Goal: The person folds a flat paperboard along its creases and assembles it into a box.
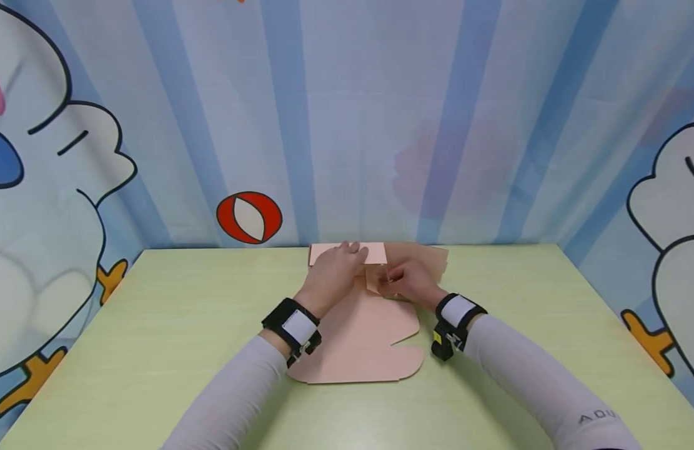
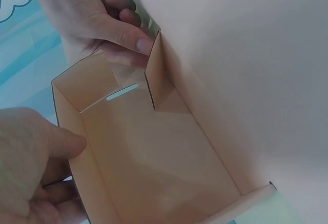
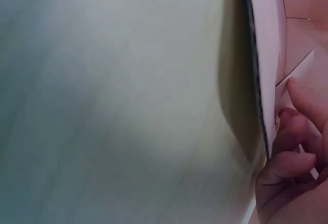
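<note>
A flat pinkish cardboard box blank (image 1: 358, 337) lies on the table, its far end partly folded up into a shallow tray, whose bottom (image 2: 154, 147) has a slot. My left hand (image 1: 331, 275) grips the far wall (image 2: 102, 183), thumb inside and fingers behind it. At the tray's right corner, my right hand (image 1: 411, 280) pinches a small corner flap (image 2: 158, 75) between thumb and fingers. The flap (image 3: 297, 75) stands folded inward, also seen in the right wrist view. Beyond my right hand, a side panel (image 1: 422, 255) sticks out to the right.
The pale green table (image 1: 200, 325) stretches to both sides of the cardboard. A striped blue curtain (image 1: 358, 125) with cartoon figures hangs right behind the table's back edge. The blank has rounded corners and a notch (image 1: 405, 342) on its right side.
</note>
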### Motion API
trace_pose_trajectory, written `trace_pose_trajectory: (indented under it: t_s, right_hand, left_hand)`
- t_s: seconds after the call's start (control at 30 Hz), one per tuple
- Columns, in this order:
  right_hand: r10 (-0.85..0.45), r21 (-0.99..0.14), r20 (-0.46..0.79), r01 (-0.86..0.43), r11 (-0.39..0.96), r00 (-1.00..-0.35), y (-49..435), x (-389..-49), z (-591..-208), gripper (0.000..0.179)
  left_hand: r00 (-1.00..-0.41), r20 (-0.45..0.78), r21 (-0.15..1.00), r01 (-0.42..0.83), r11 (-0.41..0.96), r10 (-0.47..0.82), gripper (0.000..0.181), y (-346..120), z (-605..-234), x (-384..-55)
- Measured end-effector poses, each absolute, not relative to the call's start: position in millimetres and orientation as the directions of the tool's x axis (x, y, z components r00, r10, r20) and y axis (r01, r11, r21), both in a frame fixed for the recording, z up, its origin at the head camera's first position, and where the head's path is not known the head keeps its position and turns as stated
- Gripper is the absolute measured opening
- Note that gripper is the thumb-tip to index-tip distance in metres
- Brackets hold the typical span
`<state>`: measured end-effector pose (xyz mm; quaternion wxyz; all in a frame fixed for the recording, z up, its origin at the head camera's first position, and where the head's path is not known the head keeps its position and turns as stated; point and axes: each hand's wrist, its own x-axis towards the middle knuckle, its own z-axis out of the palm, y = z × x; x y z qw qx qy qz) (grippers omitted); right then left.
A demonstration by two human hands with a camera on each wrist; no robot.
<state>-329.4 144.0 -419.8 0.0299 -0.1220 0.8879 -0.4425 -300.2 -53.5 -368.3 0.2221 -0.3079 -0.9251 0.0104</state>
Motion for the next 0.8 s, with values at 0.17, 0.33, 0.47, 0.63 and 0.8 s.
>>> trace_pose_trajectory:
  t_s: [0.17,0.33,0.47,0.63,0.8]
  right_hand:
    - [-0.221,-0.789,0.076,-0.194,0.583,-0.972,144,-331,-421,0.03]
    - [-0.177,-0.768,0.108,-0.195,0.611,-0.978,139,-329,-419,0.028]
    - [-0.151,-0.76,0.122,-0.19,0.621,-0.981,135,-326,-417,0.019]
    - [-0.148,-0.769,0.107,-0.177,0.614,-0.983,136,-324,-419,0.016]
    - [-0.247,-0.74,0.12,-0.253,0.623,-0.961,143,-325,-425,0.015]
  left_hand:
    - [-0.708,0.408,-0.163,0.565,0.809,0.576,0.027,-52,-367,-300]
    - [-0.716,0.399,-0.158,0.562,0.812,0.573,0.028,-51,-364,-298]
    - [-0.721,0.395,-0.162,0.555,0.816,0.569,0.025,-52,-363,-298]
    - [-0.709,0.403,-0.159,0.569,0.807,0.579,0.025,-53,-364,-300]
    - [-0.704,0.404,-0.143,0.583,0.8,0.585,0.024,-54,-366,-301]
